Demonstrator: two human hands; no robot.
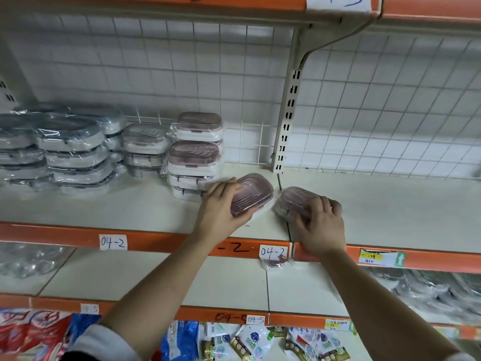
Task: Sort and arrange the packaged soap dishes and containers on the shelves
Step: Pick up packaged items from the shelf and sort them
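Shelf (130, 207), orange front edge. Grey-lidded stacks (75, 152) sit well left of the fingers, the pink stack (194, 162) just beyond the left fingertips. Left hand (221, 207) grips a tilted wrapped pink soap dish (256, 192). Right hand (321, 222) has its fingers curled over the second pink dish (292, 200), probably gripping it; the view is blurry.

Both arms reach forward, left hand (221, 207) gripping the left dish (257, 191), right hand (322, 225) gripping the right dish (294, 198).
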